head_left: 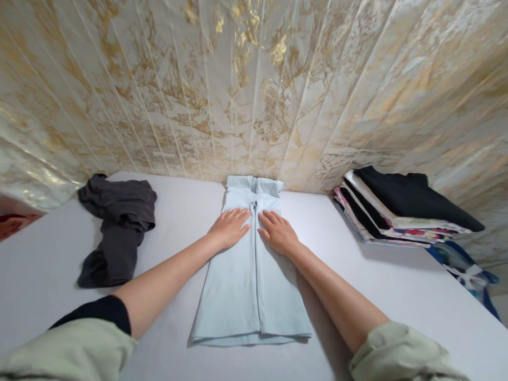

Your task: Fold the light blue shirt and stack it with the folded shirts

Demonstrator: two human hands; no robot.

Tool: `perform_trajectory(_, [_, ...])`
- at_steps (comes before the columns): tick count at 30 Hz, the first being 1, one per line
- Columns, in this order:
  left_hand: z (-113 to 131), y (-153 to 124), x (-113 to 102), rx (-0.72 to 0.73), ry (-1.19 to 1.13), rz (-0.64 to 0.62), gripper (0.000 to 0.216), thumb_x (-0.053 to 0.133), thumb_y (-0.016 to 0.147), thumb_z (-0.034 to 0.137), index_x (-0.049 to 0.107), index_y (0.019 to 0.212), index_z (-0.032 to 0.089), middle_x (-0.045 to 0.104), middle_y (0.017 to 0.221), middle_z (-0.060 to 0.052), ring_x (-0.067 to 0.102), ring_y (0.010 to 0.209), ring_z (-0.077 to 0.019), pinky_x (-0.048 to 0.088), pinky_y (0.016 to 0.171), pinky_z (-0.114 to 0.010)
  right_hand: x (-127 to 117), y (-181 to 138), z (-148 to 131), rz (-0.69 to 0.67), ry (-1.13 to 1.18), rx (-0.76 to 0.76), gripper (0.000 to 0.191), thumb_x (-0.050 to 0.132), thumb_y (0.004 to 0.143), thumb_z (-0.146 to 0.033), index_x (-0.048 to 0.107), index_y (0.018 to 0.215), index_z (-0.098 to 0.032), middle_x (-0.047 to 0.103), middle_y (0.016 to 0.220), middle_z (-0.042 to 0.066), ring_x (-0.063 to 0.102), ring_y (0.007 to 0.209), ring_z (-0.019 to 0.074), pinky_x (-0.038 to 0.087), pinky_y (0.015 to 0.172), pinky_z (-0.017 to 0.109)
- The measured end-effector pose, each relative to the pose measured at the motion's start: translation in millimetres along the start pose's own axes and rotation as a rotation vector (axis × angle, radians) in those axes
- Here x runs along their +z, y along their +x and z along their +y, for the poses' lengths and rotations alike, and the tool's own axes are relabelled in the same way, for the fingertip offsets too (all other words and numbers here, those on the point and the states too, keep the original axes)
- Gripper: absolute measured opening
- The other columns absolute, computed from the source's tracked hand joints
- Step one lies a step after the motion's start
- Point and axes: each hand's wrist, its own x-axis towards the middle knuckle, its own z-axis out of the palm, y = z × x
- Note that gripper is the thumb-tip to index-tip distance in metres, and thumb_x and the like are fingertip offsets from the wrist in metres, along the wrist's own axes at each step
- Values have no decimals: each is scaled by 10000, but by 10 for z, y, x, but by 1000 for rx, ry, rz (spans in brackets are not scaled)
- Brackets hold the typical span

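A pale blue garment lies flat on the white table, folded lengthwise, its waistband against the wall. My left hand rests flat on its left half, fingers stretched out. My right hand presses flat on the right half, fingers together and extended. Both hands sit side by side near the centre seam, holding nothing.
A crumpled dark grey garment lies at the left of the table. A stack of folded clothes, black on top, sits at the right by the gold-marbled wall. A blue bag hangs past the right edge.
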Motion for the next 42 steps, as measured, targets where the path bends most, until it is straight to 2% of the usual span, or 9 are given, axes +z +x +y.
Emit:
perform_trajectory(8, [-324, 554, 108, 6, 41, -24, 546, 282, 975, 438, 335, 1476, 227, 268, 1574, -36, 245, 1431, -258, 185, 1150, -460, 108, 541, 205, -35, -28, 103, 557, 252, 994, -500, 256, 1505, -278, 216, 1584, 40, 165, 1446, 244, 173, 1127, 545])
perform_trajectory(12, [-373, 683, 95, 15, 56, -5, 542, 285, 975, 433, 348, 1468, 218, 278, 1571, -39, 248, 1427, -254, 195, 1144, -449, 79, 674, 233, -29, -15, 107, 553, 256, 992, -494, 271, 1500, -277, 224, 1582, 45, 174, 1443, 245, 167, 1128, 543])
perform_trajectory(15, [-335, 653, -34, 28, 48, -23, 530, 317, 969, 424, 400, 1438, 193, 341, 1542, -62, 297, 1407, -248, 225, 1140, -423, -11, 609, 202, -14, -13, 114, 535, 279, 994, -465, 305, 1487, -259, 247, 1574, 54, 188, 1439, 249, 169, 1131, 543])
perform_trajectory(20, [-91, 95, -245, 86, -18, 56, 489, 329, 974, 427, 475, 1379, 195, 457, 1470, -69, 380, 1366, -210, 243, 1143, -366, -151, 50, 28, -12, 41, -58, 461, 359, 986, -316, 391, 1440, -242, 380, 1508, 85, 333, 1377, 205, 178, 1143, 491])
perform_trajectory(25, [208, -817, -252, 156, -108, -95, 485, 406, 949, 474, 518, 1342, 212, 469, 1458, -91, 409, 1346, -248, 280, 1123, -415, -274, -627, -142, -73, 199, -255, 421, 452, 944, -239, 494, 1363, -237, 489, 1418, 98, 437, 1302, 209, 307, 1091, 439])
perform_trajectory(29, [283, -1270, -367, 188, -197, -134, 385, 495, 924, 413, 574, 1253, 230, 541, 1376, -77, 459, 1287, -242, 330, 1084, -408, -491, -998, -167, -116, 360, -245, 301, 510, 899, -174, 618, 1172, -240, 644, 1140, 65, 596, 1028, 183, 457, 903, 325])
perform_trajectory(34, [361, -1383, -470, 169, -192, -156, 285, 626, 814, 269, 587, 1093, 223, 585, 1179, -66, 535, 1108, -232, 423, 954, -362, -572, -1299, -293, -163, 277, -217, 290, 644, 779, -144, 621, 1049, -247, 611, 1060, 47, 575, 967, 195, 449, 841, 318])
perform_trajectory(38, [450, -1329, -376, 151, -83, -143, 157, 538, 825, 151, 564, 963, 221, 578, 1067, -52, 538, 1018, -220, 440, 870, -348, -453, -1331, -418, -101, 104, -204, 230, 623, 799, -128, 585, 1003, -229, 596, 1043, 48, 557, 957, 200, 420, 837, 331])
perform_trajectory(42, [444, -1282, -274, 156, 29, -89, 217, 483, 808, 38, 536, 909, 222, 584, 1023, -46, 537, 974, -221, 430, 840, -357, -335, -1274, -471, -38, -76, -189, 165, 561, 816, -65, 567, 892, -211, 605, 934, 47, 552, 851, 198, 401, 742, 313])
